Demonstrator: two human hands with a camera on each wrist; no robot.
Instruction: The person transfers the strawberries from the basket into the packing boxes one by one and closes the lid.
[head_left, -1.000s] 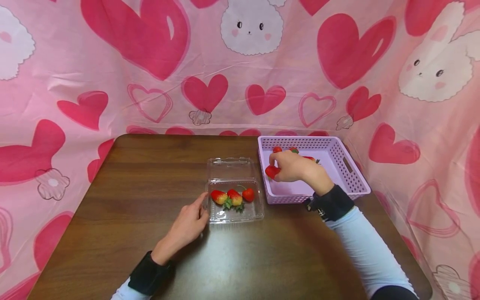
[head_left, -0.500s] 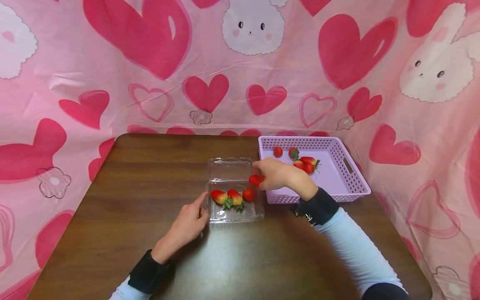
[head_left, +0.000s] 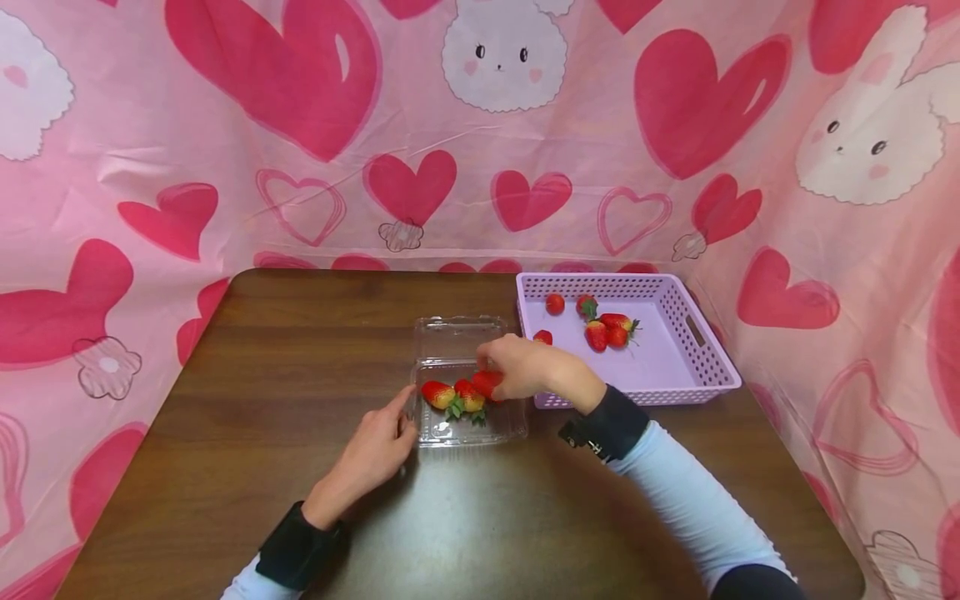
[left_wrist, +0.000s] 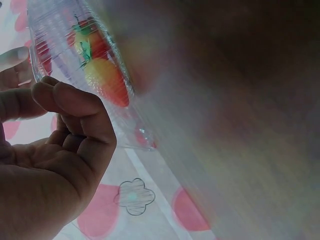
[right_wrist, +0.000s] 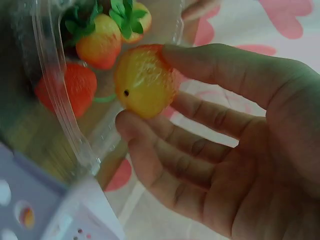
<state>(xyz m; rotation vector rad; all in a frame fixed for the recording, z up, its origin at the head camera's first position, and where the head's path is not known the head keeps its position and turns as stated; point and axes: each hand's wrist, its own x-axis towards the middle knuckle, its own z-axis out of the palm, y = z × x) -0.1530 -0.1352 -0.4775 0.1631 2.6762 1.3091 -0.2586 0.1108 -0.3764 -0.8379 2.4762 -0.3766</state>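
A strawberry [right_wrist: 145,82] is held by the right hand [head_left: 528,367] over a clear box [head_left: 501,427].
The strawberry is pinched between the thumb and fingertips, over the box's 2 o'clock part; whether the fruit below is touched cannot be told. In the box, two leafy strawberries [head_left: 437,394] are seen from the middle to 9 o'clock, and a round red fruit [right_wrist: 67,90] with a green stem is seen near 3 o'clock. The box's 9 o'clock edge is touched by one straight finger of the left hand [head_left: 375,446]; its other fingers are bent, and nothing is gripped by it. The lid [head_left: 456,340] is laid open at 12 o'clock. At 2 o'clock from the box, more strawberries [head_left: 596,336] are held in a purple basket [head_left: 656,362] on the brown table [head_left: 262,400].
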